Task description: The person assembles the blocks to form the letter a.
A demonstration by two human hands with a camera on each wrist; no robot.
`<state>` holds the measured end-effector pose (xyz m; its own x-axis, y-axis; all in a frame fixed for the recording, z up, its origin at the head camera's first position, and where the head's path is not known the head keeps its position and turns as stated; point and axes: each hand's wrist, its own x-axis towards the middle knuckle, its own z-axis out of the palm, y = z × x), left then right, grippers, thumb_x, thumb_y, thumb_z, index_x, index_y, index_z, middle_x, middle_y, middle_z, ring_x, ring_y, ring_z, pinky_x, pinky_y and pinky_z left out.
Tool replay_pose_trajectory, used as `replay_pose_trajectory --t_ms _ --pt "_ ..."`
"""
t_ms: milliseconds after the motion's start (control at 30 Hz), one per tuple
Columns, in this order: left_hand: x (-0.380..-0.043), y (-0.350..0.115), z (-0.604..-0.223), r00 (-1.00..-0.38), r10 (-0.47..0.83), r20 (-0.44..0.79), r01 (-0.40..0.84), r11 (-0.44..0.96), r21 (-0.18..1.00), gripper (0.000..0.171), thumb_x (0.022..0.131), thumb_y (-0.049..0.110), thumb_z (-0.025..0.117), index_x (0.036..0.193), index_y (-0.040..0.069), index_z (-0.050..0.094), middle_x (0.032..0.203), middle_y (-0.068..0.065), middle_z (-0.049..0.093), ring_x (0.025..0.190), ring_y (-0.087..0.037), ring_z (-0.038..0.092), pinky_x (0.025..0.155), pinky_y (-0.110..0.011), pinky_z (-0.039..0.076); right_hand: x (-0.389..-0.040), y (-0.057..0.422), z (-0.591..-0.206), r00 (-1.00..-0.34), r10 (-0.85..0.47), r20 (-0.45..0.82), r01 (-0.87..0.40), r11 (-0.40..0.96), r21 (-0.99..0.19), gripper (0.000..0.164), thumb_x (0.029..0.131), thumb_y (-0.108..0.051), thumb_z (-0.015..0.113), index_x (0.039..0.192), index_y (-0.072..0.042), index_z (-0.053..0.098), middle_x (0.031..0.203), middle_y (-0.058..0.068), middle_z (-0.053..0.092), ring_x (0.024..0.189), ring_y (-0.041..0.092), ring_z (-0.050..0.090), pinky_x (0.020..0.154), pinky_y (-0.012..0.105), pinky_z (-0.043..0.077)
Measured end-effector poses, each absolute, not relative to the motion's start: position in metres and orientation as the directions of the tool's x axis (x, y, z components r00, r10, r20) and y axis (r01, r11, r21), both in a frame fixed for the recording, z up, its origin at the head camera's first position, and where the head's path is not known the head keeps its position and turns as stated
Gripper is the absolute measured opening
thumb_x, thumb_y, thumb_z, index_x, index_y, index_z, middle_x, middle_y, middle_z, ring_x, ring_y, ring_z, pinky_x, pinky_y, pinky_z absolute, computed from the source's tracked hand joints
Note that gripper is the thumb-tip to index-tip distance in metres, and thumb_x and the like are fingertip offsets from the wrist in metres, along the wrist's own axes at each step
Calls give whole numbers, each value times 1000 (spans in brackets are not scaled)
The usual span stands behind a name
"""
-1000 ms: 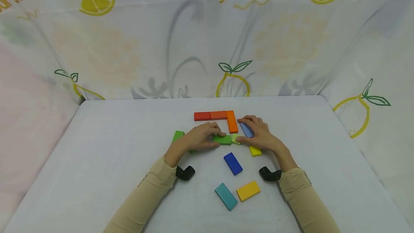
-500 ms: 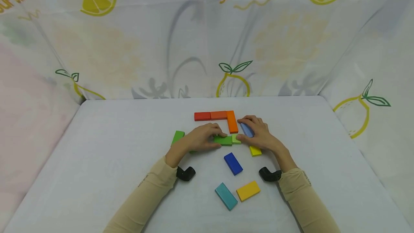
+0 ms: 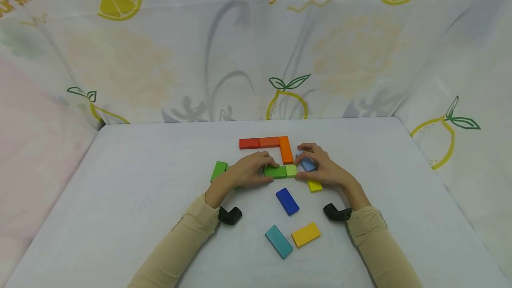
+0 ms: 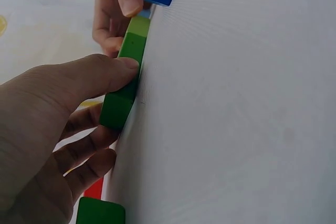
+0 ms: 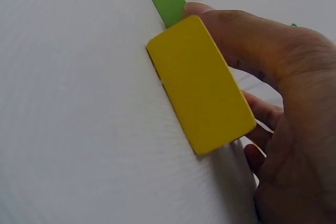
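Note:
In the head view my left hand (image 3: 250,169) pinches a green block (image 3: 275,172), its thumb along the near side. A short light green block (image 3: 291,171) lies end to end with that block. My right hand (image 3: 322,169) has its thumb and index finger at the right end of the light green block, pinching it. The left wrist view shows the left thumb pressed on the green block (image 4: 123,90). Under the right hand lie a light blue block (image 3: 307,164) and a yellow block (image 3: 314,186), both partly covered; the yellow block (image 5: 202,85) looms large in the right wrist view.
Behind the hands, a red block (image 3: 249,143), an orange-red block (image 3: 270,142) and an orange block (image 3: 286,150) form a corner. Nearer lie a dark blue block (image 3: 287,202), a teal block (image 3: 278,242) and an amber block (image 3: 306,234). Another green block (image 3: 218,170) sits left.
The light green block has turned from slightly askew into line with the green block. My right index finger has come down from the light blue block to the light green one.

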<state>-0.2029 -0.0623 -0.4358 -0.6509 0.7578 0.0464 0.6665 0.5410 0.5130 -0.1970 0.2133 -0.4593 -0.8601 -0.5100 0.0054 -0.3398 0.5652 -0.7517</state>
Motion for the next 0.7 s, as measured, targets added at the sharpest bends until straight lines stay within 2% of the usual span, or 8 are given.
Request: replay_pose_trajectory --t_ms 500,700 --pt "-203 -61 -438 -655 753 59 676 549 492 35 86 26 69 118 14 64 104 1 60 90 -12 50 83 -27 46 -195 213 -456 -862 -507 29 -360 571 -738 24 83 -32 72 104 -28 62 143 7 36 133 33 27 106 61 19" --pt "-204 -63 -441 -656 753 52 675 554 488 36 86 28 68 120 15 63 105 1 58 91 -11 49 84 -27 45 -196 212 -456 -851 -523 51 -380 546 -747 28 82 -29 74 106 -24 60 140 8 40 131 34 30 106 60 18"
